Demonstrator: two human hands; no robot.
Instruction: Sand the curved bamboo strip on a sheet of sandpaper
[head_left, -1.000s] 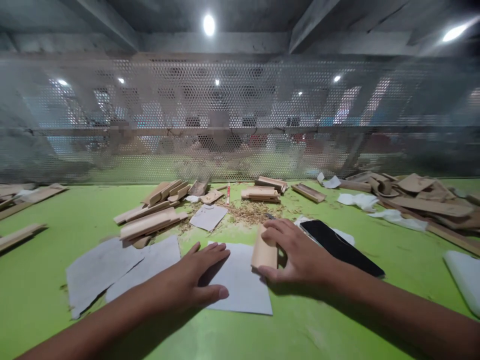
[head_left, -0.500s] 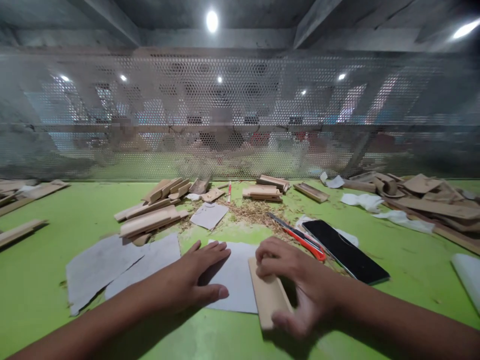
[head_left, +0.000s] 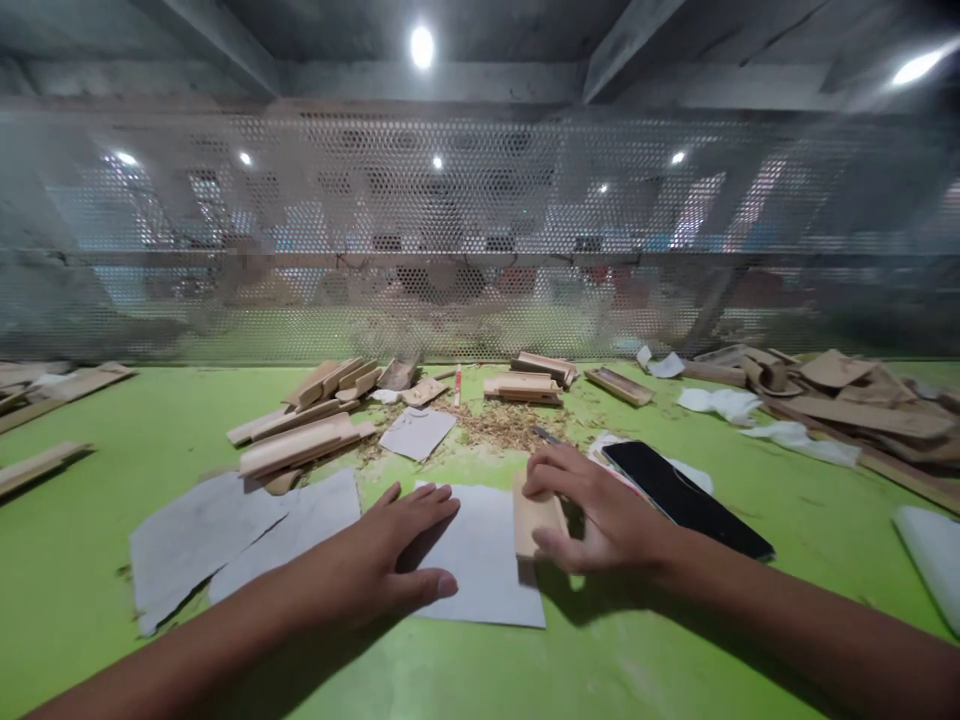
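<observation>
My left hand (head_left: 409, 545) lies with fingers outstretched on the left part of a white sheet of paper (head_left: 484, 560), thumb apart. Gripped in my right hand (head_left: 589, 505) is a flat, pale wooden piece (head_left: 536, 520), held over the sheet's right edge with fingers on its top and right side. Behind my right hand a utility knife (head_left: 546, 436) is mostly hidden; only its tip and a bit of its red handle show. A black phone (head_left: 686, 497) lies just right of that hand.
Pale wooden pieces (head_left: 304, 445) are stacked at the back left, with wood shavings (head_left: 506, 425) at the centre. Torn paper (head_left: 202, 535) lies left of my left hand. Scrap strips (head_left: 862, 400) pile up at the right. A perforated metal screen (head_left: 450, 230) stands behind the green table (head_left: 465, 680).
My right hand has moved forward with the wooden piece, away from me, uncovering the sheet's lower right corner and covering most of the knife. My left hand has stayed in place.
</observation>
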